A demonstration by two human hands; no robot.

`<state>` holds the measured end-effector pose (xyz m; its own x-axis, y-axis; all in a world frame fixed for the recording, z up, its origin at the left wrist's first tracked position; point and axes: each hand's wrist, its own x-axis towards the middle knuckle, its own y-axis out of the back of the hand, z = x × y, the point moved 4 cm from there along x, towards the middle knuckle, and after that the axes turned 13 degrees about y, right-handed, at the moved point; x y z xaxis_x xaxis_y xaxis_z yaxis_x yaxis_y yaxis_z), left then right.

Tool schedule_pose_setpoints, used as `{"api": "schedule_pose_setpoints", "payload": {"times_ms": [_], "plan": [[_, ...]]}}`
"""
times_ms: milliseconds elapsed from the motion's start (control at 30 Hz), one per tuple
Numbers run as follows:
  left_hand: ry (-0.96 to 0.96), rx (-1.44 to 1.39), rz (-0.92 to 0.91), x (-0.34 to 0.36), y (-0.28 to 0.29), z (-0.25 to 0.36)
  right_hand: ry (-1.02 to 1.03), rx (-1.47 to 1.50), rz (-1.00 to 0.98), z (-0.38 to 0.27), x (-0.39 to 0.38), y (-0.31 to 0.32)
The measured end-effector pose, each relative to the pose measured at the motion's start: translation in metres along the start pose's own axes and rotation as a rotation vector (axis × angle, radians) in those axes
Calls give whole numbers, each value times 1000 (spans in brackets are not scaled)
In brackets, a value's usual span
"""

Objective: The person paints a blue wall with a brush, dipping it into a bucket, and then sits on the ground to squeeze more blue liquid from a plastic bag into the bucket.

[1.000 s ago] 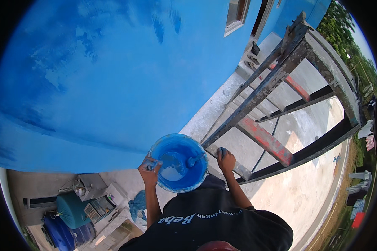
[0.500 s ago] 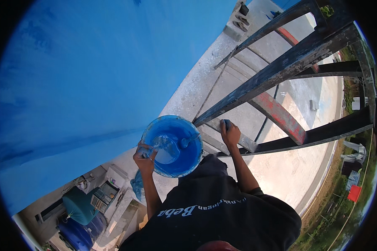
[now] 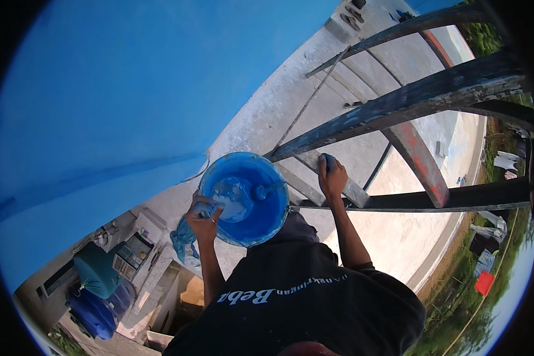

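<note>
Blue wall fills the upper left; pale concrete floor runs along its base. Ladder, dark and worn, stands at right. Bucket, blue, sits at centre in front of the torso, its mouth upward. Left hand grasps its left rim. Right hand is clenched on a rung. Inside the bucket: pale blue paint, paint-covered tool beside it.

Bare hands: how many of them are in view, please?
2: the left hand at the round blue plastic bucket's rim, the right hand at a flat grey ladder rung.
</note>
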<state>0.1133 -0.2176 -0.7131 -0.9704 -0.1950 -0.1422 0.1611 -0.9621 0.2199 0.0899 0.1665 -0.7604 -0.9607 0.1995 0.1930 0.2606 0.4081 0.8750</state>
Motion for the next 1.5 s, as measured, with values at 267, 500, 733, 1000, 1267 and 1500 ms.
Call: {"api": "schedule_pose_setpoints", "payload": {"times_ms": [267,500,733,1000,1267,1500], "plan": [[10,-17,56,-24,-6,-29,3,-8,-9,-7,2,6],[15,-202,193,-60,-22,-69,173,35,-18,-3,-5,3],[-47,-263,368,-118,-53,-107,403,-22,29,-2,-16,0],[1,-396,578,-198,-86,-119,824,558,-87,-12,-81,11],[-26,-58,640,-280,-108,-88,944,338,-404,38,-171,-12],[-1,-106,669,-331,-138,-80,1020,245,-396,69,-194,-5]]}}
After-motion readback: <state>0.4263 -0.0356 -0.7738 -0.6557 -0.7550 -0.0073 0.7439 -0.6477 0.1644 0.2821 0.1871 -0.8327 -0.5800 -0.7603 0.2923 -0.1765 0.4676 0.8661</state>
